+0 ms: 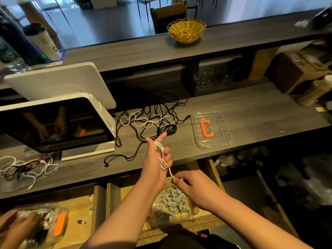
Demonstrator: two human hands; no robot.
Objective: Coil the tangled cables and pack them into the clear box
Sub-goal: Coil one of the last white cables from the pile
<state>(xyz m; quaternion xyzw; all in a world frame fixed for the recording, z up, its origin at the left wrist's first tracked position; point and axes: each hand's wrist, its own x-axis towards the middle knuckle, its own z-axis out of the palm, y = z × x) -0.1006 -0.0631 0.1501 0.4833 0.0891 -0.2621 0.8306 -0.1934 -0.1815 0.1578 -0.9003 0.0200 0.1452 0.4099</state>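
Observation:
My left hand (156,157) is raised over the desk's front edge, with a white cable (162,158) looped several times around its fingers. My right hand (186,184) pinches the free end of that cable just below and to the right. Behind my hands a tangle of black cable (158,114) and thin white cable (143,123) lies on the desk. A clear lid with an orange letter C (206,129) lies flat to the right. A clear box (172,205) holding several coiled grey-white cables sits on the lower shelf under my arms.
A white screen terminal (57,123) stands at left on the wooden desk (251,112). More loose cables (27,168) lie at the far left. Another person's hand (16,221) rests on a clear box with an orange tag at bottom left. A yellow basket (186,30) sits on the upper counter.

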